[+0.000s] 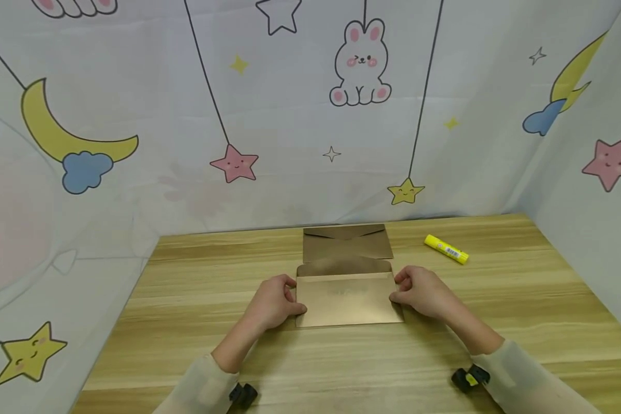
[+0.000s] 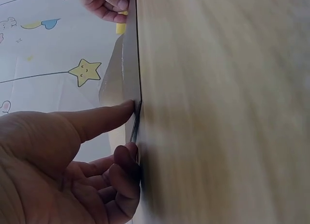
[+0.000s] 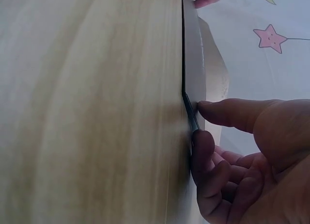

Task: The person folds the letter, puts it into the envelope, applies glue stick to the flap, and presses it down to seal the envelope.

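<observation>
A gold-brown envelope (image 1: 349, 307) lies face up on the table with its flap (image 1: 344, 267) folded out toward the back. At its left side my left hand (image 1: 275, 302) pinches the edge, thumb on top and fingers curled at the border. My right hand (image 1: 425, 292) grips the right edge in the same way. Both wrist views show the envelope (image 2: 130, 71) nearly edge-on, close over the wood, with each thumb pressed on its upper face.
Just behind lies a second brown envelope (image 1: 348, 248), its flap folded down. A yellow glue stick (image 1: 446, 249) rests to the back right. The wooden table (image 1: 196, 293) meets a printed cloth backdrop (image 1: 290, 115) at the rear.
</observation>
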A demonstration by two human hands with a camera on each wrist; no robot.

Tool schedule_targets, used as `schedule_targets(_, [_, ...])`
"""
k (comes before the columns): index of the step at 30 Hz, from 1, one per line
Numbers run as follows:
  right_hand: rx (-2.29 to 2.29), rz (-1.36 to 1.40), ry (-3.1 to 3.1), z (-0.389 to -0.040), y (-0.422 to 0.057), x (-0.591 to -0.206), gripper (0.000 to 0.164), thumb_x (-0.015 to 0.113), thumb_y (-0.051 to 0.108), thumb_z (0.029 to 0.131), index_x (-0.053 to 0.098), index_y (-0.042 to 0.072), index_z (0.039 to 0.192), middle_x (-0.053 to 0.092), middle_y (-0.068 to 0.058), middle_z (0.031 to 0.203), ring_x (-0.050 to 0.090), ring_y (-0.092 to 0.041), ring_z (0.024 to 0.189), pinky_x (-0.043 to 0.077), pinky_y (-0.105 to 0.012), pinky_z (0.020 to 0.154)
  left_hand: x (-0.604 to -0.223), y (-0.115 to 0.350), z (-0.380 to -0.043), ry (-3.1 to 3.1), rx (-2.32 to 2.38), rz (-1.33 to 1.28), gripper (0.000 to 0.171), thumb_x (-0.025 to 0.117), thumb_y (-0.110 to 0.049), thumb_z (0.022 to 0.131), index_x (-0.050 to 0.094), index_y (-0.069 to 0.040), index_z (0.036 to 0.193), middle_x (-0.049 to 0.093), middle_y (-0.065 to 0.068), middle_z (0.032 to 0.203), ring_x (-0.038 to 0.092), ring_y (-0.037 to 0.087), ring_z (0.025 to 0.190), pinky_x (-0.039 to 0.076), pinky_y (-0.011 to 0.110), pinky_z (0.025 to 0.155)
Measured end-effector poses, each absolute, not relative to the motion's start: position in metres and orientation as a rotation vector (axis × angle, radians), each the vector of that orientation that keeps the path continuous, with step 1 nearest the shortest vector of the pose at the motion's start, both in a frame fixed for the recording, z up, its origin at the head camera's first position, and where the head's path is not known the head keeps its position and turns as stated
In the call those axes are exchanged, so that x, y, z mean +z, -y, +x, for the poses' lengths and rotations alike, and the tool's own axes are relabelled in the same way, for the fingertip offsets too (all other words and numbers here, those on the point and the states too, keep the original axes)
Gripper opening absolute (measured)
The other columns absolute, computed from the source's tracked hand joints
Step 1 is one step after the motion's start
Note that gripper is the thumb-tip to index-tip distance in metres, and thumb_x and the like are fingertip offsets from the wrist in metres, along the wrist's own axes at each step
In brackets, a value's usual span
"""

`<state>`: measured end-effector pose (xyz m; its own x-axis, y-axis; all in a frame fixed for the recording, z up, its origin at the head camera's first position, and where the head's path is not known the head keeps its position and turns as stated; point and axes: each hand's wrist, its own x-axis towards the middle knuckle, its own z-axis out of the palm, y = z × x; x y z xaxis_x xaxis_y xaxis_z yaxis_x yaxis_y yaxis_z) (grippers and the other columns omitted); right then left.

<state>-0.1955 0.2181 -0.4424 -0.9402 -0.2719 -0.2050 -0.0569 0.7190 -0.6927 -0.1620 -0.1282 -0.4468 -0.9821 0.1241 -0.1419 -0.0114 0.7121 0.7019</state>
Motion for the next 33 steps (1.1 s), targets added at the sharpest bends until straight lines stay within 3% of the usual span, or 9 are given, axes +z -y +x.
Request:
schedule_targets(17, [-1.018,-0.281,-2.652,-0.197,-0.223,-0.440,0.047,0.087,0.026,0.090,0.065,-0.003,0.120,0.068,-0.006,0.097,0.063,-0.021,0.087,0.054,-0.040,0.077,-0.444,0.133,-0.163,-2.810,1.178,0.078,0.056,0.090,-0.020,0.087,0.065,0.004,0.131,0.062,0.002,0.082,0.056,0.017,0.069,0.049,0.034,0.065])
schedule_targets(23, [-1.014,-0.294,-2.715,-0.203,-0.232,-0.438,0.044,0.083,0.027,0.093,0.066,-0.002,0.122,0.069,-0.007,0.097,0.064,-0.021,0.087,0.055,-0.040,0.077,-0.439,0.135,-0.167,-2.880,1.247,0.033,0.052,0.085,-0.024,0.093,0.065,-0.002,0.136,0.065,0.003,0.094,0.058,0.016,0.067,0.050,0.034,0.062])
schedule_targets(26, [-1.000,-0.292,-2.756,-0.206,-0.238,-0.434,0.042,0.080,0.026,0.095,0.067,-0.002,0.124,0.069,-0.009,0.099,0.065,-0.023,0.086,0.055,-0.040,0.075,-0.436,0.135,-0.170,-2.918,1.285,0.049,0.054,0.084,-0.027,0.094,0.065,-0.004,0.140,0.067,0.006,0.103,0.064,0.017,0.074,0.053,0.035,0.063])
schedule_targets(33, [-0.967,-0.239,-2.838,-0.214,-0.249,-0.422,0.044,0.076,0.025,0.099,0.063,-0.004,0.129,0.070,-0.011,0.100,0.065,-0.024,0.084,0.053,-0.042,0.073,-0.430,0.133,-0.181,-3.074,1.204,0.163,0.056,0.083,-0.030,0.095,0.065,-0.006,0.142,0.071,0.014,0.125,0.068,0.030,0.106,0.058,0.048,0.085])
